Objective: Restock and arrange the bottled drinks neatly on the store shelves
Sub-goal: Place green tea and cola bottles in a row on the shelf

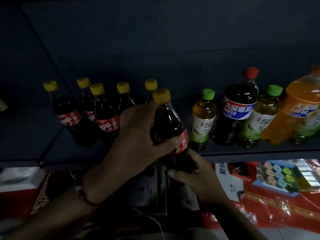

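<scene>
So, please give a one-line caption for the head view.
Both hands, left hand and right hand, hold a yellow-capped cola bottle at the shelf edge.

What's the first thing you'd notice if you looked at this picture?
Right in the middle, both hands hold a dark cola bottle with a yellow cap at the shelf's front edge: the left hand wraps its label, the right hand grips its base. Behind on the left stand five more yellow-capped cola bottles. At far right glows a big bright orange drink bottle.
</scene>
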Available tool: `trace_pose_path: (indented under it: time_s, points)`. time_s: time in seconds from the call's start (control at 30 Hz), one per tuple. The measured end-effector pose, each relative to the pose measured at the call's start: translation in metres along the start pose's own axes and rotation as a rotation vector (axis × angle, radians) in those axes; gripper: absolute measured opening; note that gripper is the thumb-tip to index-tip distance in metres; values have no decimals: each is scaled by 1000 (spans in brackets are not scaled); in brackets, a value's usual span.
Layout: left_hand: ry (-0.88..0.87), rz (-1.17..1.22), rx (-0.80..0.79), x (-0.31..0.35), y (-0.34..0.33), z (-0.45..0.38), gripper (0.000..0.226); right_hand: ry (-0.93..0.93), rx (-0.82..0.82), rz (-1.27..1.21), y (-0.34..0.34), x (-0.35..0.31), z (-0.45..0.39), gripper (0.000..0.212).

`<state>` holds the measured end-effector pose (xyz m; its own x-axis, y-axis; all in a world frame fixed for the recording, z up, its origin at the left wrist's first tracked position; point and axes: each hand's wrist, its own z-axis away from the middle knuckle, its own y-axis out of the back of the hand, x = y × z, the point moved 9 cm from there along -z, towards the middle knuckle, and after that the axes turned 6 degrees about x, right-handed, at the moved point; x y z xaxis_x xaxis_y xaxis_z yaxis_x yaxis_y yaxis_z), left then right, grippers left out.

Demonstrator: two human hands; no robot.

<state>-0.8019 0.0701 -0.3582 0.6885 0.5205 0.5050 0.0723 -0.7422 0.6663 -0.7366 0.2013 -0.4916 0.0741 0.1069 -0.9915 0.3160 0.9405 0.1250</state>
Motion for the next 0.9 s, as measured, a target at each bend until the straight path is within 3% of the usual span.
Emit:
trace_pose_path:
  time_s: [0.2, 0.3, 0.57, 0.9]
  points:
    - [-204, -154, 111, 9, -4, -21, 110, 200, 153, 60, 10, -9, -35, 43]
    - [-263, -287, 87, 5, -13, -32, 104, 245, 189, 103, 5, -10, -46, 51]
    - [-393, -493, 18, -4, -37, -54, 83, 284, 269, 221, -4, 5, -71, 51]
    - [-468, -625, 44, -6, -62, -62, 67, 245, 328, 407, -6, 16, -81, 86]
